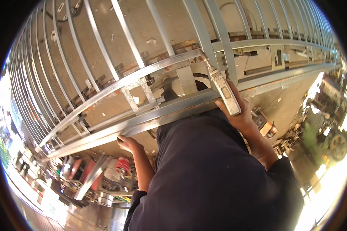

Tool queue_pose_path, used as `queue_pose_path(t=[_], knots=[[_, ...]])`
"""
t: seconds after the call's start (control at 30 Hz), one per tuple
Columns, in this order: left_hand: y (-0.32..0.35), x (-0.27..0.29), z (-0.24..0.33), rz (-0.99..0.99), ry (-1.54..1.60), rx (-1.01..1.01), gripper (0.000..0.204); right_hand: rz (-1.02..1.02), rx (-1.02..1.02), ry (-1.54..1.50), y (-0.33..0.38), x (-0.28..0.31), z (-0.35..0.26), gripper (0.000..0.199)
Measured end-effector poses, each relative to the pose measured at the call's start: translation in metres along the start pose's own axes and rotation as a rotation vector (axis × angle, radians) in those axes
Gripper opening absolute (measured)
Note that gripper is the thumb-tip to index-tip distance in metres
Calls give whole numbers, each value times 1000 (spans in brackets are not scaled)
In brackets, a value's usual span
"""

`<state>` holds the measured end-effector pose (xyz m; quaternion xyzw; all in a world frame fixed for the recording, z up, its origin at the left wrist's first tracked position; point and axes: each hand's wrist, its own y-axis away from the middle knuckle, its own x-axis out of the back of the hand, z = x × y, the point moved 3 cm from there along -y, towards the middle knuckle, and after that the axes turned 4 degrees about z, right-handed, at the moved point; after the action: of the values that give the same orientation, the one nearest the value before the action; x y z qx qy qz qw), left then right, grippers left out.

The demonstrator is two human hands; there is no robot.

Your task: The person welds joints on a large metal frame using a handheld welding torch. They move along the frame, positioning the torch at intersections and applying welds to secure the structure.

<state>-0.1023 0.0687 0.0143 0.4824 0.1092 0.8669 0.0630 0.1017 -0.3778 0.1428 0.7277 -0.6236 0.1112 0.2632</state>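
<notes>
A large grey metal gate frame (pixel 115 82) with many parallel bars lies flat in front of me, filling the upper picture. My right hand (pixel 239 111) grips a grey hand tool (pixel 224 90) whose tip touches a joint of the bars and the cross rail (pixel 204 57). My left hand (pixel 128 143) clasps the underside of the frame's near rail (pixel 104 133). My dark shirt (pixel 216 177) covers the lower middle of the view.
A concrete floor (pixel 115 30) with scraps shows through the bars. Paint cans and clutter (pixel 112 173) sit at lower left. An orange power tool (pixel 264 125) lies by my right wrist. Green machinery (pixel 324 134) stands at right.
</notes>
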Motion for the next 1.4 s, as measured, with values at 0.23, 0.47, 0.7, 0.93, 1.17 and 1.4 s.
queue_pose_path(t=[0.23, 0.47, 0.7, 0.93, 1.17, 1.4], knots=[[100, -72, 146, -629, -238, -1324, 52, 263, -136, 54, 24, -34, -6, 71], [178, -149, 193, -736, -396, -1806, 72, 286, -243, 129, 34, -77, -20, 71], [170, -160, 194, -747, -494, -1925, 70, 375, -196, 152, 55, -101, -29, 70], [170, -160, 196, -735, -511, -1949, 69, 424, -210, 208, 80, -115, -22, 72], [171, -157, 200, -735, -513, -1942, 73, 397, -281, 192, 66, -113, -26, 73], [170, -156, 198, -822, -525, -1885, 74, 430, -241, 214, 47, -116, -23, 73]])
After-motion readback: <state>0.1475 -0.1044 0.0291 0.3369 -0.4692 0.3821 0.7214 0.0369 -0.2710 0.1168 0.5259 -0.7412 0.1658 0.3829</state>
